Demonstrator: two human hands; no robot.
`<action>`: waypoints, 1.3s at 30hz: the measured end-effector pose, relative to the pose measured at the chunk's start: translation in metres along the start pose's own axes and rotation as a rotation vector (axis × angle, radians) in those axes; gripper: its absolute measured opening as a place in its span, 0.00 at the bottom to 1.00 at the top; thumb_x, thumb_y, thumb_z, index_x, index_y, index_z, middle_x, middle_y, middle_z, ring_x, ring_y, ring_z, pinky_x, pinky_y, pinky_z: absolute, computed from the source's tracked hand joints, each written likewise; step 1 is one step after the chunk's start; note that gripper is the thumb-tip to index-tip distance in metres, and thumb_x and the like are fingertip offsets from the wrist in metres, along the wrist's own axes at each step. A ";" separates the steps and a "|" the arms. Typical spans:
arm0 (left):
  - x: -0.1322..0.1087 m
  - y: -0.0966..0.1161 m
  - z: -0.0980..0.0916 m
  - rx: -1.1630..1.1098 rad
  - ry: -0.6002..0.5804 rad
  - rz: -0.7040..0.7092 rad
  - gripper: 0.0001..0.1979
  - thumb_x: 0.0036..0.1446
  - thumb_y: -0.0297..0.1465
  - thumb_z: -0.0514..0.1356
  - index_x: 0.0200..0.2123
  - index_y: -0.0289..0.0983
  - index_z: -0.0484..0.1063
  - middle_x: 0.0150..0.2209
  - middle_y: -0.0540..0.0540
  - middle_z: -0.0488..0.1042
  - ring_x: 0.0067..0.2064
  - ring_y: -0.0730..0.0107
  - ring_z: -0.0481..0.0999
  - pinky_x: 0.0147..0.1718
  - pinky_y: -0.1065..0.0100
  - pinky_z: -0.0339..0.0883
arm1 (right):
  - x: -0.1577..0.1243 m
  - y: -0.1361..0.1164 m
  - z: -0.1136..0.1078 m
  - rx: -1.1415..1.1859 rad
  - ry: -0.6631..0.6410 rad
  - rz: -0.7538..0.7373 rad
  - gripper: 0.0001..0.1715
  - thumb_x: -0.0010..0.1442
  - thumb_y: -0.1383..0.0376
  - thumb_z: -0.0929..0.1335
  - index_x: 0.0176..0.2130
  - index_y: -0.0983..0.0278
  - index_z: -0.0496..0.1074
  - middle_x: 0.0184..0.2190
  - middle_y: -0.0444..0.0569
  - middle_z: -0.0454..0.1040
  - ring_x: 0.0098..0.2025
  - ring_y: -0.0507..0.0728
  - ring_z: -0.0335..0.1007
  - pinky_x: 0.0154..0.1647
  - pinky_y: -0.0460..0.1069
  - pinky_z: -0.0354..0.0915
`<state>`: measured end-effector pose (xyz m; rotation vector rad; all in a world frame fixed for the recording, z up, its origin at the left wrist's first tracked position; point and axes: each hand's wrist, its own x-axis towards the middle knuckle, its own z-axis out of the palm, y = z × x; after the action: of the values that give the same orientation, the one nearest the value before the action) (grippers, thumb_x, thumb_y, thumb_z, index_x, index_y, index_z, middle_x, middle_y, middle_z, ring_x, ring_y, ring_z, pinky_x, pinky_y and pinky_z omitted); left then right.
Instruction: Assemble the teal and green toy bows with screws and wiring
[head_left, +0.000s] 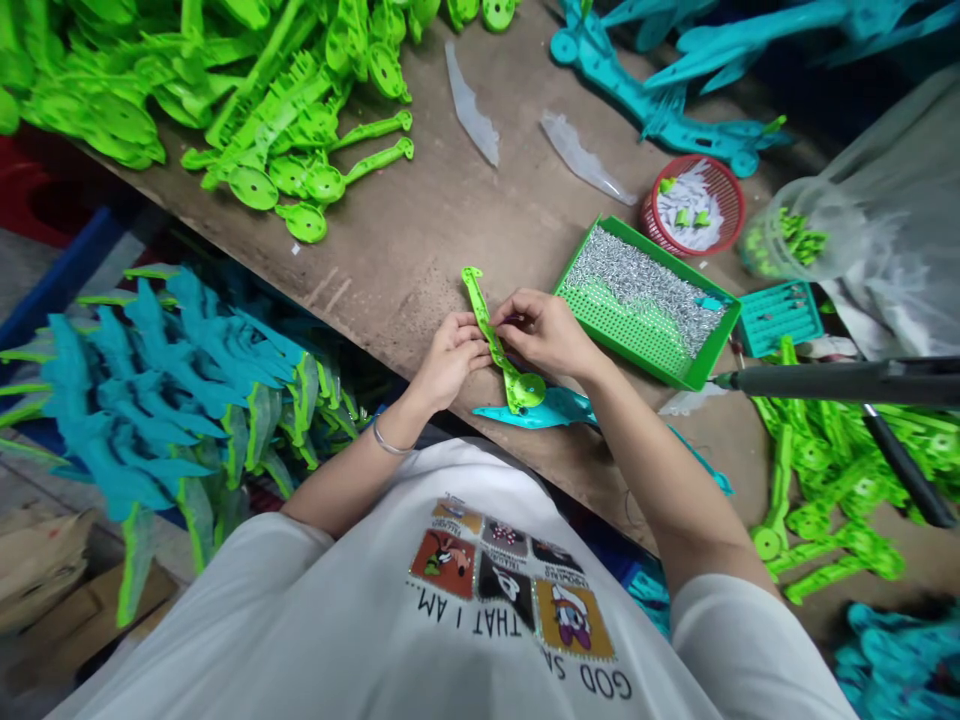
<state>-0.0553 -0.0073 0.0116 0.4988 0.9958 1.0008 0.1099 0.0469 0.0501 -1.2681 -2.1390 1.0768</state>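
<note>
A long lime-green plastic part [523, 390] with a round disc at its near end stands slanted between my hands. My left hand [451, 358] is closed on its shaft from the left side. My right hand [546, 330] pinches at the shaft from the right; whatever tiny piece may be between those fingertips is hidden. Beneath the disc lies a blue plastic part [559, 408] along the table's near edge, partly covered by my right forearm. Just beyond my right hand sits a green perforated tray [622, 325] holding many small silver screws.
Lime-green parts [300, 120] are heaped at the far left, with more [825, 490] at right. Blue parts [660, 110] lie at the back. A red basket [739, 205], clear tub [847, 235] and teal tray [780, 318] stand rightward. A dark rod-shaped tool [847, 382] juts in. Blue-green assemblies [150, 390] are stacked left.
</note>
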 end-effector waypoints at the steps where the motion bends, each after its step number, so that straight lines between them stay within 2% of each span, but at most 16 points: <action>1: 0.001 0.000 0.000 0.003 -0.003 -0.002 0.20 0.48 0.24 0.63 0.44 0.39 0.63 0.35 0.54 0.76 0.36 0.73 0.79 0.43 0.64 0.75 | 0.001 0.000 0.000 -0.018 0.003 -0.006 0.07 0.54 0.69 0.68 0.33 0.66 0.77 0.32 0.48 0.78 0.33 0.53 0.71 0.38 0.47 0.63; 4: 0.002 0.002 0.001 0.019 -0.023 0.000 0.21 0.48 0.25 0.65 0.46 0.38 0.64 0.34 0.54 0.76 0.35 0.73 0.79 0.40 0.66 0.75 | 0.002 -0.001 -0.001 -0.059 -0.006 -0.010 0.09 0.53 0.71 0.67 0.33 0.66 0.78 0.33 0.49 0.78 0.34 0.53 0.71 0.39 0.48 0.64; 8: 0.003 0.003 0.003 0.009 -0.046 0.004 0.20 0.47 0.23 0.65 0.43 0.37 0.64 0.34 0.54 0.76 0.35 0.74 0.79 0.38 0.69 0.74 | 0.004 -0.003 0.000 -0.058 -0.025 -0.018 0.09 0.54 0.70 0.68 0.34 0.66 0.80 0.31 0.48 0.77 0.33 0.53 0.71 0.38 0.48 0.63; 14: 0.006 0.002 0.009 -0.019 -0.002 -0.020 0.18 0.45 0.20 0.62 0.40 0.38 0.62 0.32 0.56 0.77 0.32 0.76 0.78 0.35 0.72 0.73 | 0.009 -0.004 0.001 -0.030 -0.073 -0.002 0.09 0.55 0.69 0.70 0.33 0.65 0.83 0.29 0.46 0.75 0.31 0.51 0.70 0.37 0.47 0.63; 17: 0.007 0.002 0.012 -0.015 0.021 -0.018 0.18 0.45 0.20 0.61 0.40 0.38 0.62 0.29 0.57 0.76 0.30 0.76 0.78 0.34 0.72 0.73 | 0.010 -0.004 -0.003 -0.028 -0.079 0.002 0.11 0.55 0.69 0.70 0.36 0.65 0.83 0.30 0.46 0.76 0.32 0.52 0.70 0.37 0.47 0.63; 22: 0.007 0.001 0.014 -0.039 0.032 -0.014 0.18 0.46 0.22 0.63 0.38 0.38 0.60 0.28 0.56 0.76 0.29 0.73 0.80 0.37 0.66 0.76 | 0.014 -0.011 -0.012 0.000 -0.016 -0.060 0.14 0.57 0.63 0.71 0.42 0.65 0.81 0.39 0.50 0.79 0.33 0.52 0.72 0.38 0.48 0.67; 26: 0.008 -0.001 0.013 -0.038 0.042 0.018 0.19 0.44 0.22 0.63 0.38 0.38 0.60 0.29 0.56 0.77 0.30 0.73 0.80 0.33 0.70 0.73 | 0.020 -0.015 -0.011 0.032 -0.061 -0.135 0.14 0.59 0.63 0.70 0.43 0.65 0.80 0.45 0.52 0.80 0.36 0.52 0.75 0.41 0.48 0.69; 30: 0.009 -0.002 0.013 -0.021 0.050 0.023 0.20 0.43 0.21 0.61 0.40 0.38 0.60 0.26 0.58 0.74 0.28 0.75 0.78 0.30 0.73 0.70 | 0.027 -0.012 -0.004 0.023 -0.053 -0.127 0.12 0.59 0.67 0.67 0.39 0.65 0.80 0.40 0.50 0.82 0.37 0.53 0.75 0.43 0.49 0.69; 39: 0.006 0.000 0.014 -0.001 0.059 -0.005 0.17 0.45 0.21 0.60 0.38 0.38 0.60 0.28 0.56 0.76 0.28 0.76 0.77 0.31 0.72 0.71 | 0.024 -0.013 0.004 0.000 0.014 -0.001 0.11 0.53 0.70 0.66 0.37 0.67 0.75 0.31 0.47 0.79 0.30 0.52 0.72 0.36 0.47 0.66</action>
<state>-0.0420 -0.0004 0.0158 0.4683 1.0484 1.0163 0.0880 0.0626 0.0576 -1.2709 -2.1294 1.0639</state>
